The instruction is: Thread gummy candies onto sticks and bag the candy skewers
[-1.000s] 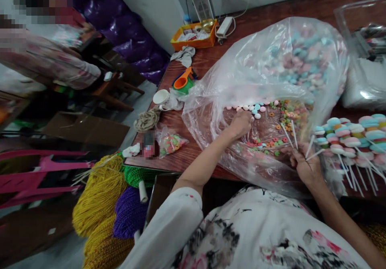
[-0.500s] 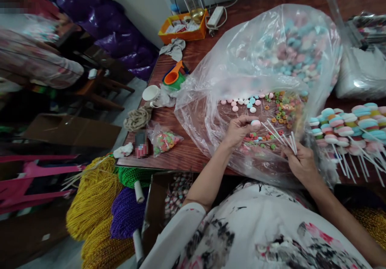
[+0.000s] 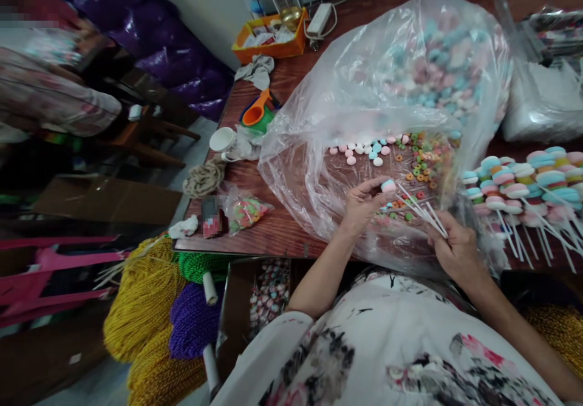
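Note:
My left hand [image 3: 362, 207] pinches a small pink, white and blue marshmallow-like piece [image 3: 388, 186] between thumb and fingers. Several thin white sticks [image 3: 426, 213] fan out from my right hand [image 3: 455, 245], which is closed around their lower ends. The stick tips point at the piece, close to it; I cannot tell whether they touch. Beneath both hands lies a clear plastic bag [image 3: 291, 178]. On it are loose pastel pieces [image 3: 378, 162] and small coloured rings [image 3: 421, 176]. To the right are finished-looking stacks of pastel pieces on sticks [image 3: 507, 189].
The big bag's far part holds many pastel pieces [image 3: 441, 66]. A small bag of coloured rings [image 3: 248, 213], a white cup [image 3: 223, 140] and an orange scoop [image 3: 253, 115] stand at the table's left. An orange tray [image 3: 268, 45] is behind. Beaded bundles [image 3: 141, 297] lie below; another person sits left.
The piece in my left hand has turned, now showing blue on top. The sticks in my right hand have drawn closer together. The whole view has shifted slightly.

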Motion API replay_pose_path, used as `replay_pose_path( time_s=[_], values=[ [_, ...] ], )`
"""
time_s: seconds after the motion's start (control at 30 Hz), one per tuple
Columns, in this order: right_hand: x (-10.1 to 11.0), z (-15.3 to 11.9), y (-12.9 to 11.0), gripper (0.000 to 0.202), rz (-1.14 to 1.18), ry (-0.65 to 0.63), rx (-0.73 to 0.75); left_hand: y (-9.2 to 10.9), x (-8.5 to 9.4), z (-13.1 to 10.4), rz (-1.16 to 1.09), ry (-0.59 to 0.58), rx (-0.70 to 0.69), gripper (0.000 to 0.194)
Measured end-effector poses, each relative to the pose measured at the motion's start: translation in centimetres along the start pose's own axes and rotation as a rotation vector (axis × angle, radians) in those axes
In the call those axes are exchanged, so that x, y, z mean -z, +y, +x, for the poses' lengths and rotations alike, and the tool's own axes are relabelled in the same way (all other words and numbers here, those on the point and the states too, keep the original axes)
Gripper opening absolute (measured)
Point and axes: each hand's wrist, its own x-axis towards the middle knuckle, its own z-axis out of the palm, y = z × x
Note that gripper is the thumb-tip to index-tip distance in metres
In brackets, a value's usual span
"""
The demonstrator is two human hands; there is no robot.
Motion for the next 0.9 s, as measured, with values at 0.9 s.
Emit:
replay_pose_path(
  time_s=[0.9],
  values=[
    [-2.4,-0.9,-1.1,0.024,0.321,0.181,-0.094,0.4,-0.8,-0.9,0.45,-0.2,-0.504,0.012]
  ],
)
